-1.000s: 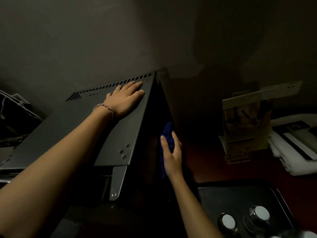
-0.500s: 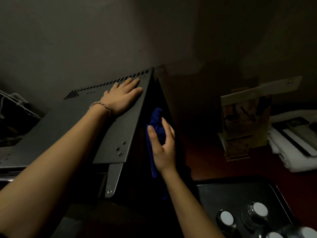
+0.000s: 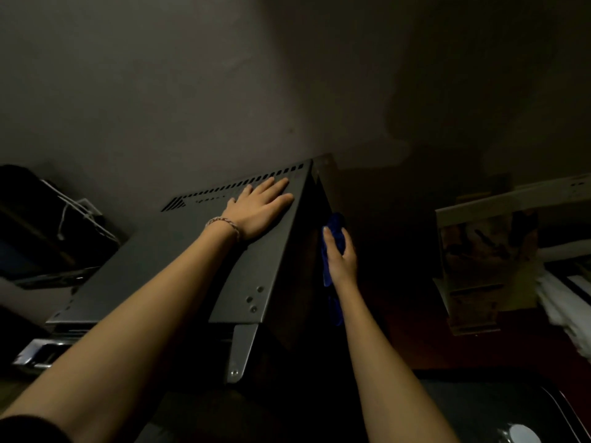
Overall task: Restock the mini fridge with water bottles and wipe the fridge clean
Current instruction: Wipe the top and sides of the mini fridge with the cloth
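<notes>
The mini fridge (image 3: 179,260) is a grey metal box with a row of vent slots along its back top edge. My left hand (image 3: 260,209) lies flat on its top, near the back right corner, fingers straight. My right hand (image 3: 340,257) presses a blue cloth (image 3: 334,227) against the fridge's dark right side, high up near the back. The cloth hangs down below the hand and wrist. One white bottle cap (image 3: 521,434) shows at the bottom right edge.
A dark tray (image 3: 473,407) lies at the lower right on a reddish-brown surface. A cardboard box (image 3: 486,263) stands to the right, with white folded items (image 3: 563,302) beside it. A dark appliance with white cables (image 3: 64,219) is at the left. A wall is close behind.
My right hand with the cloth slid up and toward the back along the fridge's side. The view shifted, so most bottle caps on the tray left the frame. My left hand stayed put.
</notes>
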A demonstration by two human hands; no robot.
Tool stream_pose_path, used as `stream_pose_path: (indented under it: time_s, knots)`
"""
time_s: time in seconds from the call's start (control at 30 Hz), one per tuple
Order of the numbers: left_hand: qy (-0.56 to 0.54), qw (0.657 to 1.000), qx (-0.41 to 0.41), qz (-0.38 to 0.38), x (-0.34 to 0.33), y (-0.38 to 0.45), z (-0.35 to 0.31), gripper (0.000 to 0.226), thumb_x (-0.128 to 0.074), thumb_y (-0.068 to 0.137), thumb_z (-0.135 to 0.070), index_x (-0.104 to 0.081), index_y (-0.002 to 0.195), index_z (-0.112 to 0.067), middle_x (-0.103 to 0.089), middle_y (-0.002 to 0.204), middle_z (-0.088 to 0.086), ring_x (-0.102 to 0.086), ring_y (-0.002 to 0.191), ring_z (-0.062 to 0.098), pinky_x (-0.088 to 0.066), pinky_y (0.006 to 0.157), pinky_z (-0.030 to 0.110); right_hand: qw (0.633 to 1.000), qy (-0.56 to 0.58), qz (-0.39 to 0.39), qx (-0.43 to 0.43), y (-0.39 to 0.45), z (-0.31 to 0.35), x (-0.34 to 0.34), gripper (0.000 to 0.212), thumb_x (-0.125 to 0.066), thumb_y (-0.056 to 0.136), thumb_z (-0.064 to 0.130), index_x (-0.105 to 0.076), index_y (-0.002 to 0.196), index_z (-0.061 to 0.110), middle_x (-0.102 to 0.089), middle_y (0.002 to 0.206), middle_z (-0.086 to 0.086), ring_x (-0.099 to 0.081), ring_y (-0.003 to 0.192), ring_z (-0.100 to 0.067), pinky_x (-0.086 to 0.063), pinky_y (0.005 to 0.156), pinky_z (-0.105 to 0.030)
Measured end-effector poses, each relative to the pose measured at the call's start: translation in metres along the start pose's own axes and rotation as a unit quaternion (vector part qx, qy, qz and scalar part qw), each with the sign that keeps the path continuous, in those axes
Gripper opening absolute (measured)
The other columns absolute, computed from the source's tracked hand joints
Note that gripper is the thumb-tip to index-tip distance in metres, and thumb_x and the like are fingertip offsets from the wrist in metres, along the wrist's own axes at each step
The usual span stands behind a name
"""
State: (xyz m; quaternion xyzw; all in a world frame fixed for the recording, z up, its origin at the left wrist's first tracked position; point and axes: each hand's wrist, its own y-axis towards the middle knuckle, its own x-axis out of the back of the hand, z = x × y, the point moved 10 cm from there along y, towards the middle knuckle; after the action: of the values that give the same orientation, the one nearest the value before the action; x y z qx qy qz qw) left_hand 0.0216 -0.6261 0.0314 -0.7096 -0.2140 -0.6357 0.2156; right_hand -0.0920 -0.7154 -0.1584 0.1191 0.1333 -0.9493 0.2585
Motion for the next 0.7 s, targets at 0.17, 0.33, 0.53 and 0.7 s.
stream_pose_path:
  time_s: [0.17,0.33,0.53,0.7]
  knots:
    - [-0.012,1.000,-0.005,0.017,-0.001,0.002,0.003,0.093,-0.009,0.067,-0.093,-0.012,0.152,-0.053,-0.006,0.165,-0.017,-0.002,0.153,0.021,-0.004,0.120,0.058,0.997,0.013,-0.001,-0.071,-0.064,-0.074,0.028,0.072,-0.058,0.091,0.058,-0.036,0.152,0.028,-0.036,0.156,-0.005,-0.039,0.140,-0.027,-0.038,0.105,-0.035]
    - [-0.020,0.999,-0.011,0.025,-0.001,0.004,0.002,0.102,-0.008,0.062,-0.098,-0.012,0.152,-0.051,-0.006,0.165,-0.016,-0.002,0.153,0.020,-0.005,0.121,0.058,0.999,0.024,0.000,-0.023,-0.150,-0.078,0.036,0.074,-0.060,0.083,0.064,-0.040,0.147,0.033,-0.034,0.156,0.003,-0.036,0.142,-0.017,-0.034,0.109,-0.029]
    - [-0.011,1.000,-0.014,0.021,-0.002,0.005,0.005,0.107,-0.005,0.059,-0.101,-0.011,0.153,-0.050,-0.006,0.165,-0.015,-0.002,0.153,0.020,-0.005,0.121,0.056,0.994,-0.005,0.038,0.104,-0.207,0.011,0.006,0.086,-0.047,0.058,0.099,-0.037,0.134,0.061,-0.020,0.161,0.013,-0.024,0.146,-0.005,-0.030,0.116,-0.031]
    - [0.002,0.999,-0.027,0.018,-0.005,0.012,0.007,0.115,0.000,0.052,-0.104,-0.009,0.153,-0.049,-0.006,0.165,-0.015,-0.002,0.154,0.020,-0.006,0.121,0.057,0.977,-0.012,0.048,0.205,-0.202,0.081,-0.015,0.063,-0.052,0.065,0.091,-0.039,0.122,0.067,-0.026,0.158,0.016,-0.026,0.143,0.001,-0.029,0.111,-0.019]
